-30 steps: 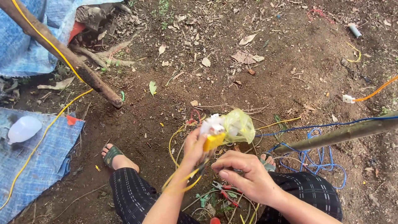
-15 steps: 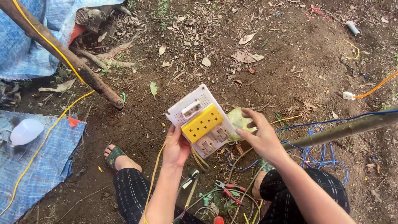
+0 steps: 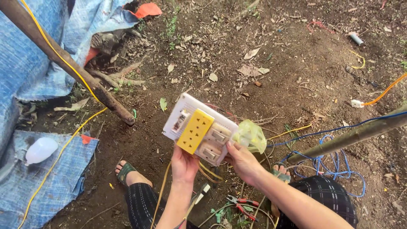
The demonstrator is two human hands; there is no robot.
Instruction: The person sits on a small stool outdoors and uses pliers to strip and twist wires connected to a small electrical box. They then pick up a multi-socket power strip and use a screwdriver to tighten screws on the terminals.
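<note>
I hold a white electrical board [image 3: 185, 111] with a yellow socket block [image 3: 195, 130] and white switches [image 3: 214, 142] up in front of me, tilted. My left hand [image 3: 185, 163] grips its lower edge from beneath. My right hand [image 3: 243, 160] grips its right corner, thumb on the face, with a crumpled yellow-green plastic bag [image 3: 250, 135] bunched against that hand. Yellow wires [image 3: 163, 191] hang down from the board between my legs.
Red-handled pliers [image 3: 240, 204] lie on the dirt by my knees. A wooden pole [image 3: 68, 63] with a yellow cable slants at left over blue tarp [image 3: 29, 63]. A white bulb [image 3: 40, 149] rests on the tarp. Blue wire [image 3: 335, 167] coils under a second pole [image 3: 360, 133] at right.
The board rose from low between my legs to face me, flat side showing. My right hand moved up from the ground to grip its right corner.
</note>
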